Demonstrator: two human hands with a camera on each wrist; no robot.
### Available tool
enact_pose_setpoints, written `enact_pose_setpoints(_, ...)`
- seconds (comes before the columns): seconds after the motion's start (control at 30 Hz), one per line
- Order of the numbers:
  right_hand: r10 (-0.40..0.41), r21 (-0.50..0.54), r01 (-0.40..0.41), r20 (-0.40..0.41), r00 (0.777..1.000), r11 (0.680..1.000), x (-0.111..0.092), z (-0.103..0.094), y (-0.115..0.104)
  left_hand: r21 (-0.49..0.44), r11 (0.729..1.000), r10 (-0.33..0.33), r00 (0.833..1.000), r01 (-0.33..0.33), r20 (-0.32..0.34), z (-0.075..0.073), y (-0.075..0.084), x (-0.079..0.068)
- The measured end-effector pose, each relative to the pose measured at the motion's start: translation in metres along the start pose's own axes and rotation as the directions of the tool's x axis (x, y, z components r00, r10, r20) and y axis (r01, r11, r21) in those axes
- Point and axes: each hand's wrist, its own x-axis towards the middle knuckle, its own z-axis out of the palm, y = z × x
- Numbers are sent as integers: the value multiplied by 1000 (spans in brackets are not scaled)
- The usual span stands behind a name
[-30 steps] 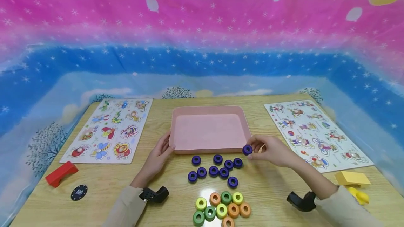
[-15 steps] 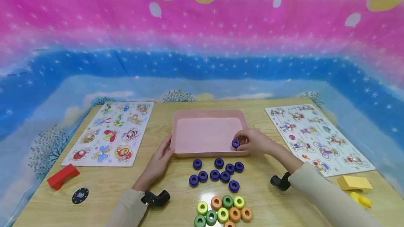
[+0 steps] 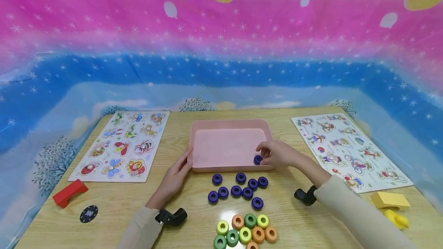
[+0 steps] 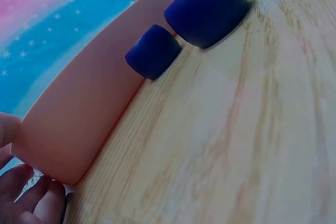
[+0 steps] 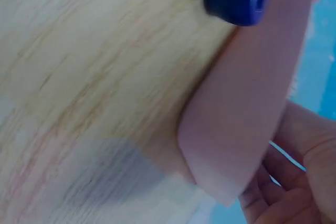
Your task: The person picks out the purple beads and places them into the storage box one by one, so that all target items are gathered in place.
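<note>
Pinching a dark purple ring [image 3: 256, 163], the right hand [image 3: 279, 154] reaches inside the pink tray [image 3: 226, 169] at its near right corner. The left hand [image 3: 175, 175] grips the tray's near left corner, thumb at the rim. On the desk [image 3: 173, 237], just in front of the tray, lie 9 loose purple rings [image 3: 236, 195]; farther in front of it, 10 orange, green and yellow rings [image 3: 245, 240] sit clustered. A black chip [image 3: 89, 214], left of the tray and nearer the person, reads "100" in white; beside it is a red block [image 3: 70, 193]. Left of the tray lies an insect puzzle [image 3: 121, 147], right of it a people puzzle [image 3: 351, 151]. A yellow block [image 3: 390, 200] and yellow duck [image 3: 396, 219] lie right of the tray, nearer the person.
</note>
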Motion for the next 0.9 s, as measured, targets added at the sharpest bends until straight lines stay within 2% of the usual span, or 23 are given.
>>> enact_pose_setpoints(0.13,24,83,-17,-84,996,996,-11,-6,-5,2,1000,0,1000,0,3,0,0,-1)
enact_pose_setpoints(0.23,28,170,-8,-115,993,985,-25,-7,-8,9,1000,-1,1000,0,9,1,0,-2)
enact_pose_setpoints(0.4,-22,262,28,-27,999,965,-44,-1,-16,19,1000,0,1000,0,2,0,-1,-2)
enact_pose_setpoints(0.5,-52,244,41,39,998,969,-50,7,-18,24,1000,-1,1000,1,-2,-1,-1,-2)
enact_pose_setpoints(0.6,-43,202,29,65,997,979,-53,15,-17,24,1000,5,1000,-5,-3,-1,-1,-2)
enact_pose_setpoints(0.9,-27,169,16,58,998,985,-51,28,-19,21,1000,7,1000,-7,-6,1,-1,-1)
